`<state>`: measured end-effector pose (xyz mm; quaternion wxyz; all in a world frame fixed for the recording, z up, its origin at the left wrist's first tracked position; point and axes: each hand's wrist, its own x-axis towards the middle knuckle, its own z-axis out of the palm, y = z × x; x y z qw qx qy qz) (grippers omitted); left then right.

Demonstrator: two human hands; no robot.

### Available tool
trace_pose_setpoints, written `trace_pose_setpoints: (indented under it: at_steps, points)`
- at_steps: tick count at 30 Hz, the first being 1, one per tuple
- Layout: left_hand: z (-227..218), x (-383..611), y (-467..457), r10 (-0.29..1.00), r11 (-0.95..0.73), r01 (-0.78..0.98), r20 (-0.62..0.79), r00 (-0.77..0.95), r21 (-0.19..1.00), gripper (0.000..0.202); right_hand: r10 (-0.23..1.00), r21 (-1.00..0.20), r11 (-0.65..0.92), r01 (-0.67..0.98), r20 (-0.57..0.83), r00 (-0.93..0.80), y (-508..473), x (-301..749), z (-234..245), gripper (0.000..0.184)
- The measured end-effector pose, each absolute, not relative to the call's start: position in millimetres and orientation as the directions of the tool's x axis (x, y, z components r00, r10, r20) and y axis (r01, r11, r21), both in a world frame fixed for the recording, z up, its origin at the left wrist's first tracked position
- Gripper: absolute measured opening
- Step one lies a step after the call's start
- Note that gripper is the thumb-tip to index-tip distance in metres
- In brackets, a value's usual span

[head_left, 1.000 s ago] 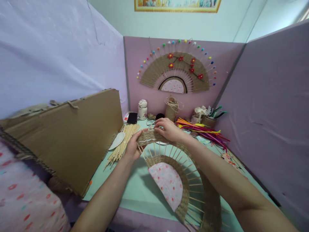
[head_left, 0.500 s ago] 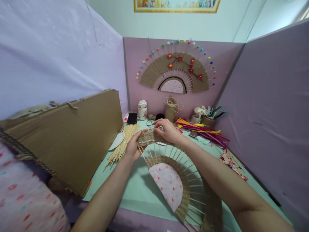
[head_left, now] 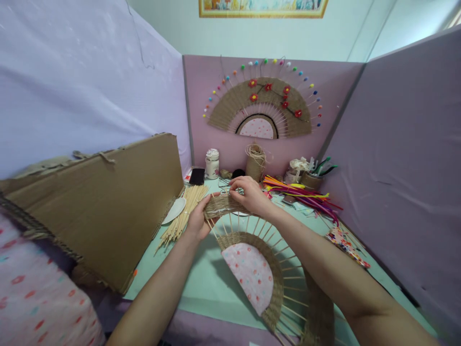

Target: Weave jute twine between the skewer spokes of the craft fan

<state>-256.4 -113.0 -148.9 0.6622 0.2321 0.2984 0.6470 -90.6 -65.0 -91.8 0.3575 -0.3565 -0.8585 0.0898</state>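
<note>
A woven twine fan (head_left: 275, 283) with wooden stick ribs and a pink dotted half-circle centre is tilted over the table. My left hand (head_left: 200, 217) is closed round the left end of its outer twine band, thumb on top and fingers beneath. My right hand (head_left: 248, 193) is at the band's upper edge, thumb and fingertips pinched together near the stick ends. Whatever lies between those fingertips is too small to make out. A whitish streak runs along the band between the hands. My right forearm covers part of the fan's right side.
Cardboard (head_left: 108, 206) leans at left beside a bundle of sticks (head_left: 183, 218) and a white dish (head_left: 175, 211). Behind stand a white bottle (head_left: 212, 164) and a twine spool (head_left: 255, 163). Colourful pipe cleaners (head_left: 302, 193) lie right. A decorated fan (head_left: 262, 103) hangs on the back panel.
Both hands stay almost still on the twine band. The fan's lower right part has shifted very slightly to the right.
</note>
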Motion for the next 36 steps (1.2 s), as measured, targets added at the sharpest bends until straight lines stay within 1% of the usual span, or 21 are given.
trace_pose_setpoints:
  at_steps: [6,9,14,19,24,27,31,33,36]
  points:
    - [-146.6,-254.8,-116.0,0.997,0.067,-0.708,-0.081,0.014,0.703,0.024,0.703,-0.419,0.701,0.577,0.543,-0.460,-62.7,-89.1,-93.2,0.011]
    - [-146.1,-254.0,-117.1,0.996,0.072,-0.696,-0.087,0.014,0.715,0.023,0.726,-0.437,0.676,0.594,0.535,-0.433,-61.9,-87.6,-92.3,0.019]
    - [-147.4,-253.1,-117.2,0.997,0.060,-0.679,-0.078,0.005,0.732,0.023,0.710,-0.409,0.695,0.592,0.519,-0.476,-62.1,-88.0,-92.4,0.025]
    - [-146.4,-251.1,-118.7,0.998,0.033,-0.647,-0.061,-0.020,0.762,0.023,0.701,-0.419,0.708,0.568,0.512,-0.496,-62.1,-89.6,-95.4,0.027]
    - [-145.6,-250.5,-119.4,0.998,0.027,-0.638,-0.055,-0.023,0.770,0.023,0.729,-0.415,0.677,0.608,0.492,-0.476,-66.2,-88.0,-93.0,0.023]
    - [-147.1,-250.8,-118.8,0.998,0.030,-0.632,-0.053,-0.018,0.775,0.023,0.732,-0.383,0.661,0.646,0.519,-0.442,-70.1,-86.5,-92.1,0.016]
    - [-147.8,-252.9,-119.5,0.998,0.035,-0.624,-0.056,-0.013,0.781,0.024,0.718,-0.362,0.671,0.647,0.535,-0.445,-71.5,-86.7,-95.4,0.012]
    - [-145.1,-256.8,-120.4,0.999,0.050,-0.625,-0.041,0.029,0.779,0.026,0.725,-0.382,0.669,0.638,0.524,-0.447,-70.3,-87.4,-97.9,0.012]
    - [-137.3,-266.0,-119.4,0.983,0.097,-0.655,0.031,0.181,0.749,0.039,0.737,-0.426,0.663,0.616,0.512,-0.440,-68.6,-88.1,-101.3,0.011]
